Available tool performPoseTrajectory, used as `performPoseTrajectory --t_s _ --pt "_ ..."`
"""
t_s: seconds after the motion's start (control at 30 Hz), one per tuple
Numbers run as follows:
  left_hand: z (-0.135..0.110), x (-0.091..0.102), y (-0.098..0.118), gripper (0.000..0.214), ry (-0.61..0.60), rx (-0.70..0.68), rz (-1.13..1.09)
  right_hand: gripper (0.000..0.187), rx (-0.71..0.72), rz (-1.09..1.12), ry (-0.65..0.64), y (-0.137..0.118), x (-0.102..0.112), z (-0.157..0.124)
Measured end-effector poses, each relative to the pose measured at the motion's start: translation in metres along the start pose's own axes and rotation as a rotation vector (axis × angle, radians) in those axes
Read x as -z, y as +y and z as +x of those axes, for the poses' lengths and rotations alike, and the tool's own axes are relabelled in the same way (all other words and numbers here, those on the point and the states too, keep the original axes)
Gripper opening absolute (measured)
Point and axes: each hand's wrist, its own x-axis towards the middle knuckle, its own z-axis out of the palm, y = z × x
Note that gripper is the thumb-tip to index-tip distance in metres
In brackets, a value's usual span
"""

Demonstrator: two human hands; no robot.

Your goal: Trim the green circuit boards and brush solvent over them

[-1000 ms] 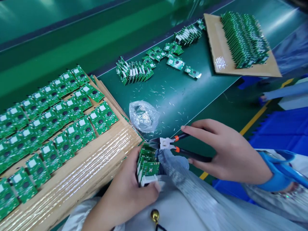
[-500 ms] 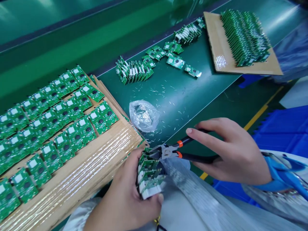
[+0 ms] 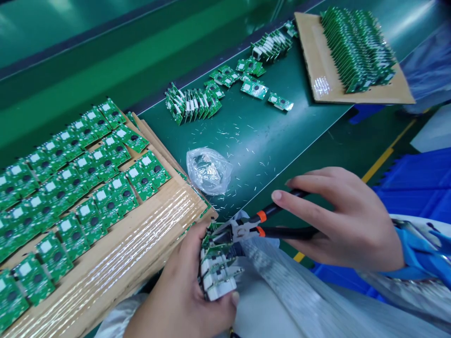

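Note:
My left hand [image 3: 183, 286] is wrapped round a small stack of green circuit boards [image 3: 220, 270] with white parts, held low in front of my body. Thin metal pins stick up from the stack's far end. In my right hand [image 3: 347, 220] are diagonal cutters [image 3: 243, 230] with black handles and orange bands. Their jaws are parted and reach in at the pins of the stack; whether they touch a pin I cannot tell. A clear plastic bag [image 3: 208, 171] lies on the green table just beyond, with cut pin bits scattered around it.
Cardboard [image 3: 141, 239] on the left carries rows of circuit boards [image 3: 93, 164]. Loose boards [image 3: 253, 88] and a leaning row of boards [image 3: 193, 104] lie along the back. Another cardboard sheet [image 3: 322, 61] bears dense upright boards [image 3: 357, 49]. Blue crates [image 3: 419, 188] stand at right.
The cutters have shifted slightly down and left over the pins, their jaws now more plainly parted. The stack in my left hand has tilted a little, and the view has moved slightly.

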Motion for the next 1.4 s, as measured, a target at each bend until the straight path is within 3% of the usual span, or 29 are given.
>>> performPoseTrajectory --t_s 0.27,0.53,0.87,1.07,1.27,1.4 --pt "-0.002 -0.001 -0.006 0.077 0.002 0.064 -0.033 0.049 0.021 -0.011 -0.011 0.004 0.001 -0.004" --pt "-0.001 -0.006 0.002 0.070 0.030 0.125 -0.079 0.042 0.024 -0.030 0.032 0.000 -0.001 0.003" --pt "-0.001 -0.002 -0.003 0.071 -0.008 0.093 0.026 0.041 0.050 -0.050 0.040 0.005 0.002 0.003" --pt "0.001 -0.001 0.000 0.067 -0.009 0.023 0.137 0.034 -0.023 -0.052 0.024 0.000 0.002 0.007" --pt "0.003 -0.004 0.007 0.064 0.023 -0.023 0.160 0.042 0.172 -0.044 0.041 0.012 -0.001 0.007" --pt "0.004 -0.005 0.007 0.067 0.040 0.006 0.164 0.040 0.171 -0.021 0.014 0.013 -0.004 0.004"
